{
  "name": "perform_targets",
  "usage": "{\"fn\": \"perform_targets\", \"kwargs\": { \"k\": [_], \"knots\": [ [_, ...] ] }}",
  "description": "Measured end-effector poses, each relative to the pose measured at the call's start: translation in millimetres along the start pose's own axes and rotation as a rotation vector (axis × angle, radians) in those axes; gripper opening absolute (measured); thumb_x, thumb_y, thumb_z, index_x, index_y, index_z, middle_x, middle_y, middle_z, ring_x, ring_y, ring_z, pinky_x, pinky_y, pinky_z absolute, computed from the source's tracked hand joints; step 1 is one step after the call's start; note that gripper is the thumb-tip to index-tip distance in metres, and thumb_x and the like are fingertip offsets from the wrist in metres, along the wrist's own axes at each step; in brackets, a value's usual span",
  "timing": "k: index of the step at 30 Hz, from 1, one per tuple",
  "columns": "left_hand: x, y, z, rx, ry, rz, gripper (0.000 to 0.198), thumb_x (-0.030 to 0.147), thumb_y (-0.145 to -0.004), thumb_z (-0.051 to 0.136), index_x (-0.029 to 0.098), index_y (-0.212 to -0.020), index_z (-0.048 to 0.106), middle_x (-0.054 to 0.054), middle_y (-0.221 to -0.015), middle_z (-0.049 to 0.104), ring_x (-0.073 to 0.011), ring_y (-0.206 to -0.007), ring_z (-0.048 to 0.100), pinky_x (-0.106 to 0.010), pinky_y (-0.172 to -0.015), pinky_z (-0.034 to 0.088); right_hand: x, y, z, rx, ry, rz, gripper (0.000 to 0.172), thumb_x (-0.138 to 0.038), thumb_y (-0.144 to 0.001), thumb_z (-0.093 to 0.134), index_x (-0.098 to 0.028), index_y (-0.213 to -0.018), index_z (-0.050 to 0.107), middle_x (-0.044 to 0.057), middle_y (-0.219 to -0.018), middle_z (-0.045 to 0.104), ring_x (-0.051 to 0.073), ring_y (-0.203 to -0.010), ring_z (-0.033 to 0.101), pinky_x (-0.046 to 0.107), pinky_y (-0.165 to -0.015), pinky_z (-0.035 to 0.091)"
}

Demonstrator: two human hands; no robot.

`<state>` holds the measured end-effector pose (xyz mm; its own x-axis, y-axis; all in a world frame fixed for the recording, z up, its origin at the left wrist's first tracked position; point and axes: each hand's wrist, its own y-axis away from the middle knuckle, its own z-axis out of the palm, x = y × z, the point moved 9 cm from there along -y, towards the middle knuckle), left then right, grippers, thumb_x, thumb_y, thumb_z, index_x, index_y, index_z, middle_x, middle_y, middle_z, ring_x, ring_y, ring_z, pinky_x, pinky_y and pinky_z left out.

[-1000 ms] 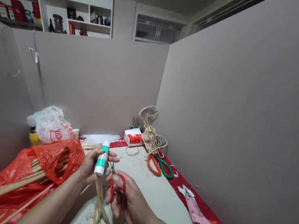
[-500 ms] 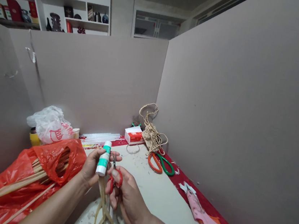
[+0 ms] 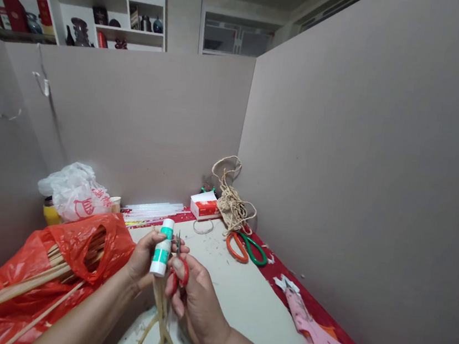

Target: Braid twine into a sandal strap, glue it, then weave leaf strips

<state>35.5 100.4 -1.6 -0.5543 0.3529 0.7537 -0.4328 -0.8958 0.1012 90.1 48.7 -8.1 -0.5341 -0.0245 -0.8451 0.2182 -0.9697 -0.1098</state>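
Note:
My left hand (image 3: 144,256) is closed around a white and green glue stick (image 3: 163,247), which stands nearly upright with string wound about its middle. Below the glue stick hang several flat tan strips (image 3: 161,322), their lower ends crossing over the pale board. In my right hand (image 3: 197,296) is a small pair of scissors (image 3: 180,272) with red handles, its thumb in one loop. The blades point up beside the wound string, close to the fingers of my left hand. Whether they touch the string I cannot tell.
A red plastic bag (image 3: 29,270) with tan strips lies at left, a white bag (image 3: 79,190) behind it. Rope (image 3: 233,209), a small box (image 3: 204,205) and orange-and-green-handled scissors (image 3: 251,250) lie at the back right. A pink glue gun (image 3: 329,343) rests at right, beside grey partitions (image 3: 144,117).
The scissors' blades look a little more closed beside the string. The glue stick and both hands sit slightly further right and lower, while the background has shifted a little left with the view.

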Motion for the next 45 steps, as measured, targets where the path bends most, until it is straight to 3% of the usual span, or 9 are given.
{"fn": "perform_targets", "kwargs": {
  "k": [7,16,20,25,33,38,41,43,45],
  "knots": [
    [8,0,-5.0,0.031,-0.145,0.136,0.021,0.029,-0.061,0.063,0.01,-0.067,0.066,-0.007,-0.057,0.065,-0.0165,-0.05,0.058,-0.026,-0.05,0.045,0,5,2,0.023,-0.029,0.011,0.041,-0.053,-0.079,0.064,-0.017,-0.071,0.045,-0.007,-0.046,0.045,0.001,-0.037,0.024,0.015,-0.037,0.012],
    [16,5,0.2,0.031,-0.3,0.211,0.017,0.028,-0.057,0.06,0.014,-0.05,0.055,-0.001,-0.04,0.051,-0.0109,-0.035,0.045,-0.023,-0.04,0.034,1,8,4,0.001,-0.108,-0.022,0.037,-0.05,-0.083,0.06,-0.017,-0.071,0.048,-0.006,-0.045,0.048,0.002,-0.036,0.023,0.017,-0.036,0.012],
    [17,10,3.5,0.065,-0.325,0.259,0.013,0.025,-0.055,0.061,0.016,-0.053,0.052,0.001,-0.039,0.05,-0.0103,-0.034,0.044,-0.022,-0.039,0.033,1,9,3,0.032,-0.215,-0.033,0.04,-0.049,-0.087,0.053,-0.016,-0.066,0.049,-0.005,-0.043,0.047,0.001,-0.033,0.021,0.017,-0.035,0.012],
    [26,14,0.1,0.107,-0.361,0.379,0.016,0.021,-0.054,0.064,0.017,-0.052,0.048,0.005,-0.042,0.043,-0.0063,-0.037,0.036,-0.02,-0.04,0.029,-2,12,7,0.09,-0.274,-0.013,0.039,-0.05,-0.08,0.063,-0.017,-0.064,0.048,-0.008,-0.041,0.041,0.002,-0.033,0.021,0.017,-0.035,0.014],
    [34,18,5.7,0.074,-0.454,0.45,0.017,0.023,-0.058,0.065,0.016,-0.052,0.051,0.003,-0.045,0.046,-0.0077,-0.042,0.036,-0.022,-0.043,0.03,-6,15,17,0.088,-0.405,0.025,0.039,-0.05,-0.077,0.063,-0.019,-0.063,0.044,-0.009,-0.041,0.042,0.002,-0.033,0.015,0.018,-0.036,0.013],
    [37,27,18.5,0.002,-0.48,0.446,0.013,0.025,-0.054,0.065,0.014,-0.054,0.058,0.0,-0.046,0.05,-0.0093,-0.042,0.041,-0.023,-0.043,0.032,-32,3,-7,0.212,-0.388,-0.047,0.034,-0.051,-0.074,0.062,-0.021,-0.07,0.046,-0.011,-0.044,0.036,0.004,-0.036,0.014,0.019,-0.036,0.013],
    [41,29,24.9,-0.047,-0.48,0.443,0.014,0.025,-0.054,0.065,0.012,-0.057,0.062,-0.002,-0.049,0.054,-0.0102,-0.043,0.046,-0.023,-0.043,0.034,-49,-11,-31,0.221,-0.175,-0.114,0.032,-0.052,-0.078,0.055,-0.021,-0.08,0.048,-0.009,-0.052,0.047,0.004,-0.036,0.018,0.019,-0.038,0.015],
    [50,29,23.1,-0.012,-0.443,0.454,0.014,0.025,-0.055,0.065,0.012,-0.06,0.062,-0.002,-0.052,0.056,-0.0104,-0.045,0.049,-0.022,-0.045,0.037,-50,-19,-47,0.206,0.27,-0.101,0.029,-0.047,-0.08,0.055,-0.021,-0.09,0.048,-0.007,-0.056,0.052,0.006,-0.038,0.027,0.019,-0.04,0.021],
    [63,29,17.8,0.048,-0.374,0.448,0.015,0.026,-0.055,0.066,0.012,-0.062,0.062,-0.001,-0.053,0.057,-0.01,-0.047,0.05,-0.021,-0.045,0.04,-42,-26,-64,0.203,0.885,-0.045,0.029,-0.036,-0.079,0.058,-0.021,-0.102,0.047,-0.006,-0.057,0.054,0.01,-0.044,0.04,0.021,-0.046,0.028]
  ]
}}
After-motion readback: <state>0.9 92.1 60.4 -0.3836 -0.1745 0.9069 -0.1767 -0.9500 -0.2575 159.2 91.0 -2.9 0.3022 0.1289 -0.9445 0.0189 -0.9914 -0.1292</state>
